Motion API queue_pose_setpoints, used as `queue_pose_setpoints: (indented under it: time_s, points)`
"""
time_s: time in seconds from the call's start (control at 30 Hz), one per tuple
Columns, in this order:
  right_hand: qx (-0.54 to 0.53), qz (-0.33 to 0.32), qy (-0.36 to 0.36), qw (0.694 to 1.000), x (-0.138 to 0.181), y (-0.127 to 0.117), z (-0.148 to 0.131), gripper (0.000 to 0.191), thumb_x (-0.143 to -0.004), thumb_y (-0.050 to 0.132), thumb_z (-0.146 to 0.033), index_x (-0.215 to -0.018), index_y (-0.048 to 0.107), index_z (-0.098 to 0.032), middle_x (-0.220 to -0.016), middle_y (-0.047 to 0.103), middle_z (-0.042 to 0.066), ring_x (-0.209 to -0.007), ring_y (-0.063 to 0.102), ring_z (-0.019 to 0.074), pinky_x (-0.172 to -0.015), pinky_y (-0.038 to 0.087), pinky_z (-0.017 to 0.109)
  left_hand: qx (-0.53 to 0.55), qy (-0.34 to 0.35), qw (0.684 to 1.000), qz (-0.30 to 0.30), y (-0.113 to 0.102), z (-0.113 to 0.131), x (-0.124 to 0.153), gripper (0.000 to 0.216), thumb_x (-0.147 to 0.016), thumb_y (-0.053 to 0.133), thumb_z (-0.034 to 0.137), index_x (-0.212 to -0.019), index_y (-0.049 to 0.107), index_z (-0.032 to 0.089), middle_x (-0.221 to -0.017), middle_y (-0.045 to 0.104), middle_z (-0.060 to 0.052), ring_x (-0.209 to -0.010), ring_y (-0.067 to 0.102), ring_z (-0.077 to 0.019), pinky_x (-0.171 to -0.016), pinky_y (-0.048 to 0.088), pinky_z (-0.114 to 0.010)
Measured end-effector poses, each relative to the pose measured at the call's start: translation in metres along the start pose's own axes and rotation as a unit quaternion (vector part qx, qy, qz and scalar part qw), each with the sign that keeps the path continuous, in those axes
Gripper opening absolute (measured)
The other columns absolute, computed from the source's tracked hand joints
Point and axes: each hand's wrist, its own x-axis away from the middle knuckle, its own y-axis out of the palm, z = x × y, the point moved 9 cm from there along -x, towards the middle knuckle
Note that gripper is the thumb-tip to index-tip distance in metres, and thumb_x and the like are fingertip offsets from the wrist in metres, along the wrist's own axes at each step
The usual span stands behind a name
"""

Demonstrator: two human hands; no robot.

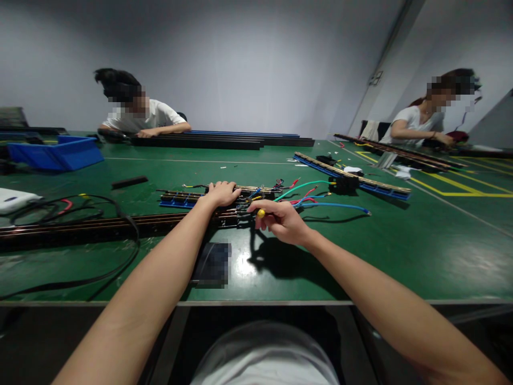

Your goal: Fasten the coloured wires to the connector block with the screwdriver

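My left hand [224, 193] lies over a rail assembly with a blue base [180, 202], fingers stretched out and pressing on its top. Close by, my right hand [282, 219] is closed around a slim tool with a yellow end [261, 213], likely a screwdriver; its tip is hidden. The tool is held at the right end of a long black rail with copper-coloured strips [160, 220]. From the rails' right end, a green cable [302, 182], a blue cable [340, 205] and several red wires fan out. The exact contact under my fingers is hidden.
A dark pouch-like item [212, 262] lies near the table's front edge. Black cable [134, 251] loops at left, near a blue bin [60, 154]. Another blue-based rail [360, 182] lies at right. Two people work across the green table [401, 256], beside long black profiles [200, 141].
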Motion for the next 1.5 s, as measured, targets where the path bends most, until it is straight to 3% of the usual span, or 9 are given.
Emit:
queue_pose_setpoints:
  time_s: [0.07, 0.23, 0.5, 0.9, 1.03, 1.13, 1.23, 1.33, 1.5]
  points:
    - [-0.026, 0.01, 0.019, 0.999, -0.001, -0.001, 0.001, 0.051, -0.064, 0.042, -0.008, -0.109, 0.06, -0.022, -0.069, 0.066, -0.005, -0.056, 0.06, 0.009, -0.056, 0.052, 0.021, 0.0, -0.001, 1.0, -0.001, 0.0, 0.001, 0.0, 0.061, -0.101, 0.024, 0.055, -0.143, 0.052, 0.02, -0.147, 0.053, -0.017, -0.135, 0.047, -0.0358, -0.111, 0.031, -0.059]
    - [-0.112, 0.153, 0.083, 0.978, 0.0, -0.03, 0.008, 0.05, -0.067, 0.046, -0.016, -0.116, 0.051, -0.024, -0.089, 0.067, -0.001, -0.058, 0.061, 0.0106, -0.035, 0.039, 0.015, -0.003, -0.006, 1.0, -0.007, -0.002, 0.004, 0.001, 0.061, -0.101, 0.024, 0.055, -0.142, 0.053, 0.02, -0.146, 0.054, -0.017, -0.135, 0.047, -0.0351, -0.111, 0.032, -0.056]
    - [-0.155, 0.237, 0.031, 0.959, 0.0, -0.054, 0.004, 0.054, -0.071, 0.053, -0.017, -0.124, 0.043, -0.028, -0.095, 0.064, 0.001, -0.078, 0.063, 0.0157, -0.039, 0.048, 0.016, -0.008, 0.001, 1.0, -0.004, -0.001, 0.004, -0.001, 0.06, -0.101, 0.025, 0.054, -0.141, 0.054, 0.019, -0.144, 0.056, -0.018, -0.133, 0.05, -0.036, -0.11, 0.033, -0.058]
    - [-0.117, 0.146, 0.073, 0.98, -0.004, -0.039, 0.034, 0.045, -0.075, 0.048, -0.014, -0.118, 0.049, -0.026, -0.089, 0.064, -0.001, -0.072, 0.067, 0.0142, -0.041, 0.049, 0.016, -0.009, -0.006, 1.0, -0.003, 0.0, 0.002, -0.002, 0.06, -0.101, 0.025, 0.055, -0.14, 0.054, 0.02, -0.145, 0.056, -0.017, -0.134, 0.049, -0.0353, -0.11, 0.034, -0.057]
    - [0.065, 0.03, -0.011, 0.997, -0.002, -0.018, 0.015, 0.047, -0.073, 0.042, -0.002, -0.113, 0.058, -0.021, -0.085, 0.066, 0.0, -0.074, 0.065, 0.012, -0.059, 0.053, 0.02, -0.007, -0.006, 1.0, -0.002, -0.001, 0.002, -0.002, 0.061, -0.101, 0.026, 0.055, -0.142, 0.053, 0.019, -0.146, 0.055, -0.017, -0.134, 0.048, -0.0355, -0.11, 0.033, -0.057]
    - [0.202, -0.06, -0.108, 0.972, 0.003, 0.002, -0.002, 0.049, -0.075, 0.04, 0.002, -0.113, 0.062, -0.018, -0.089, 0.069, 0.003, -0.079, 0.065, 0.0127, -0.074, 0.054, 0.025, -0.006, -0.003, 1.0, -0.003, -0.001, 0.003, -0.001, 0.061, -0.101, 0.026, 0.054, -0.143, 0.052, 0.02, -0.146, 0.055, -0.017, -0.134, 0.048, -0.0354, -0.11, 0.032, -0.057]
    - [0.241, -0.084, -0.132, 0.958, 0.005, 0.007, -0.008, 0.048, -0.078, 0.038, 0.002, -0.116, 0.062, -0.017, -0.089, 0.07, 0.005, -0.077, 0.064, 0.0135, -0.073, 0.053, 0.026, -0.008, -0.004, 1.0, -0.004, -0.001, 0.003, -0.001, 0.061, -0.1, 0.025, 0.054, -0.143, 0.052, 0.019, -0.147, 0.054, -0.017, -0.134, 0.048, -0.0358, -0.11, 0.033, -0.057]
    - [0.184, -0.032, -0.078, 0.979, 0.001, -0.009, -0.005, 0.051, -0.076, 0.04, 0.0, -0.122, 0.057, -0.017, -0.093, 0.07, 0.005, -0.073, 0.064, 0.0118, -0.068, 0.052, 0.023, -0.011, -0.005, 1.0, -0.005, -0.001, 0.003, 0.0, 0.061, -0.1, 0.025, 0.054, -0.142, 0.053, 0.019, -0.147, 0.054, -0.017, -0.134, 0.048, -0.0357, -0.11, 0.033, -0.056]
    - [0.087, 0.16, -0.011, 0.983, 0.001, -0.059, -0.003, 0.05, -0.073, 0.044, -0.007, -0.121, 0.051, -0.022, -0.092, 0.073, 0.002, -0.074, 0.066, 0.0131, -0.064, 0.053, 0.024, -0.006, -0.004, 1.0, -0.003, -0.001, 0.003, -0.001, 0.062, -0.1, 0.024, 0.055, -0.141, 0.054, 0.02, -0.146, 0.055, -0.017, -0.134, 0.049, -0.036, -0.109, 0.033, -0.057]
